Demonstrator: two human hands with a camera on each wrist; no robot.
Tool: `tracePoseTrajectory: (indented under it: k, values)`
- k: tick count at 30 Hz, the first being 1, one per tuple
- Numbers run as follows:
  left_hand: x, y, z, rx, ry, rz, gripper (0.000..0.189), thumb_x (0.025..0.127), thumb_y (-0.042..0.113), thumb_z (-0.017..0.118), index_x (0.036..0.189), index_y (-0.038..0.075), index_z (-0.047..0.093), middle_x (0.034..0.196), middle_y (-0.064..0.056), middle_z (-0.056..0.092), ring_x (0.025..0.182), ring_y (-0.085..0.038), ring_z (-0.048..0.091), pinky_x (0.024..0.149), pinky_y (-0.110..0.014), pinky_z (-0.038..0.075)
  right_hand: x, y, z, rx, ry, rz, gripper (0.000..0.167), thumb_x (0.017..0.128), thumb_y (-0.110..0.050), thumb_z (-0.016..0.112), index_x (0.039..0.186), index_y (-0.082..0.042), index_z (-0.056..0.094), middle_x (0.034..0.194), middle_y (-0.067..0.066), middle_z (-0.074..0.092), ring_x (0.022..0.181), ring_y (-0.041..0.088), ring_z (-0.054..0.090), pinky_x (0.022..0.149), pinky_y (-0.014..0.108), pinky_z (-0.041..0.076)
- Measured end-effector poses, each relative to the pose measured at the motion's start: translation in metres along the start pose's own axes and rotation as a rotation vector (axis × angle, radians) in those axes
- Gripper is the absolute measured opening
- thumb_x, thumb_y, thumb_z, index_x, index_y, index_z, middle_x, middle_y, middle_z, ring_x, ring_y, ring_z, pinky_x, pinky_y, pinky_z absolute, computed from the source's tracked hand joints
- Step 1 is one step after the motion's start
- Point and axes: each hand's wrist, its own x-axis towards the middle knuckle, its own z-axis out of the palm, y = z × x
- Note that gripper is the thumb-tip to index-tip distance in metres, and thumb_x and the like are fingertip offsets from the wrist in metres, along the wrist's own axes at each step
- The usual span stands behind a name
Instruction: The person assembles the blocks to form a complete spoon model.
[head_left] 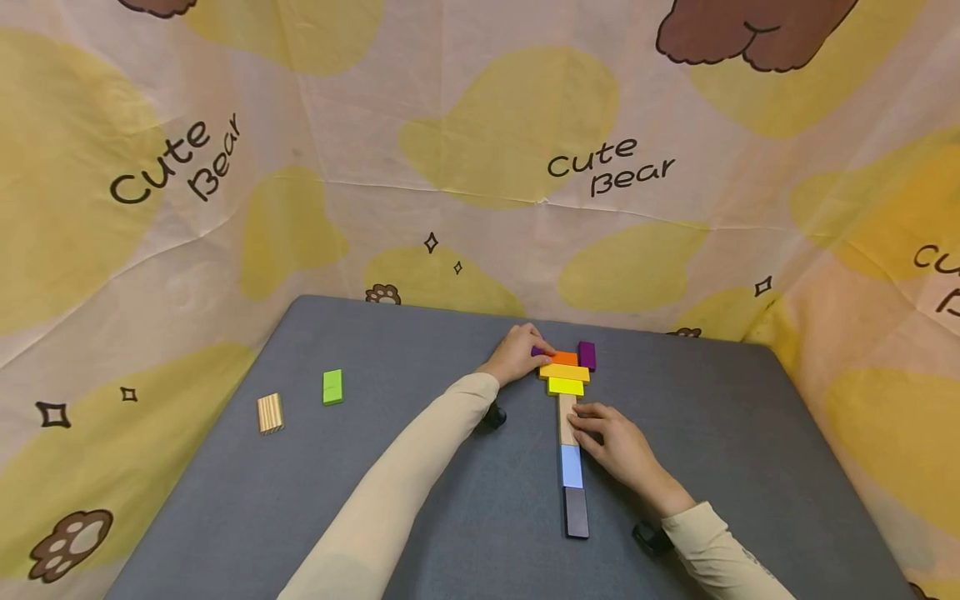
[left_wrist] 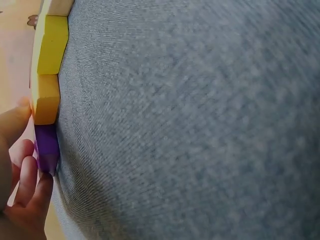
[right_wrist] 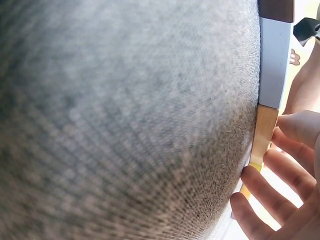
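Observation:
A line of coloured wooden blocks lies on the table. My left hand (head_left: 517, 354) is at the far end, its fingers and thumb around a purple block (left_wrist: 47, 142) beside the orange block (head_left: 564, 358). Its thumb also comes up to the amber block (head_left: 564, 373) in the left wrist view. My right hand (head_left: 618, 446) rests at the right side of the plain wood block (head_left: 567, 421), fingers loosely extended, thumb on its edge. Beyond that lies a yellow block (head_left: 566, 387); nearer are a light blue block (head_left: 572, 466) and a dark block (head_left: 577, 512).
A second purple block (head_left: 587, 356) stands right of the orange one. Apart on the left lie a green block (head_left: 332, 387) and a striped wood block (head_left: 270, 413). Patterned cloth (head_left: 480, 167) hangs around the back and sides of the grey table (head_left: 697, 417).

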Motion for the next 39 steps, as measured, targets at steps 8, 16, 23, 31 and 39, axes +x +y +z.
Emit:
tracePoseTrajectory:
  k: [8, 16, 23, 31, 39]
  values:
    - [-0.0054, 0.0028, -0.0041, 0.155, -0.014, 0.063, 0.027, 0.099, 0.033, 0.061, 0.118, 0.02, 0.074, 0.112, -0.002, 0.06, 0.098, -0.018, 0.048, 0.082, -0.027, 0.044, -0.0004, -0.0014, 0.0009, 0.002, 0.005, 0.002, 0.034, 0.087, -0.019, 0.075, 0.12, -0.01, 0.073, 0.124, 0.005, 0.068, 0.115, 0.027, 0.063, 0.095, 0.048, 0.053]
    - [-0.0091, 0.0031, -0.0044, 0.177, -0.024, 0.069, 0.028, 0.1, 0.03, 0.058, 0.124, 0.021, 0.07, 0.115, -0.002, 0.057, 0.099, -0.017, 0.046, 0.084, -0.027, 0.045, 0.0013, -0.0017, 0.0014, -0.003, 0.006, 0.003, 0.034, 0.088, -0.019, 0.075, 0.12, -0.009, 0.073, 0.124, 0.006, 0.068, 0.116, 0.028, 0.063, 0.096, 0.048, 0.052]
    - [-0.0062, -0.001, 0.0005, 0.161, 0.005, 0.077, 0.027, 0.1, 0.029, 0.059, 0.123, 0.021, 0.071, 0.116, -0.002, 0.057, 0.099, -0.017, 0.046, 0.084, -0.027, 0.046, 0.0033, -0.0009, 0.0032, -0.012, 0.007, 0.005, 0.033, 0.088, -0.019, 0.075, 0.12, -0.009, 0.073, 0.124, 0.006, 0.069, 0.116, 0.028, 0.063, 0.096, 0.048, 0.052]
    - [-0.0061, 0.0011, 0.0011, 0.167, 0.022, 0.073, 0.027, 0.099, 0.028, 0.061, 0.122, 0.021, 0.072, 0.114, -0.002, 0.058, 0.097, -0.018, 0.045, 0.083, -0.027, 0.045, 0.0044, -0.001, 0.0017, -0.006, 0.007, 0.007, 0.034, 0.088, -0.018, 0.075, 0.12, -0.009, 0.073, 0.124, 0.007, 0.069, 0.116, 0.028, 0.063, 0.096, 0.048, 0.052]
    - [-0.0099, 0.0033, 0.0013, 0.119, 0.009, 0.034, 0.031, 0.097, 0.03, 0.063, 0.126, 0.021, 0.069, 0.121, -0.003, 0.057, 0.105, -0.018, 0.046, 0.09, -0.029, 0.046, 0.0041, -0.0028, 0.0013, -0.005, -0.004, 0.018, 0.034, 0.088, -0.018, 0.075, 0.121, -0.009, 0.072, 0.123, 0.006, 0.068, 0.116, 0.029, 0.063, 0.097, 0.05, 0.052]
